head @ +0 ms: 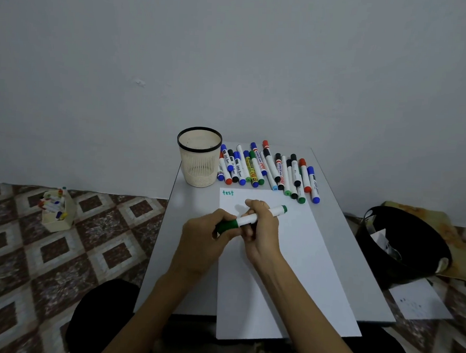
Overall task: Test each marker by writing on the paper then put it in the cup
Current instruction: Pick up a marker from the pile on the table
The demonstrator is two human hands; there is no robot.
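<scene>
While your left hand [204, 237] curls round the cap [228, 225] of the green marker [251, 219] and your right hand [261, 231] grips its barrel above the paper [289, 273], the step is probably capping. Seat the cap squarely, then lift the marker into the cup [199, 158] beyond.

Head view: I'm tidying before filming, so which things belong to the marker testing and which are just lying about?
Job: green marker, held by left hand and right hand; paper; cup; row of markers.
Lying about: box on floor; black bin; loose sheet.
</scene>
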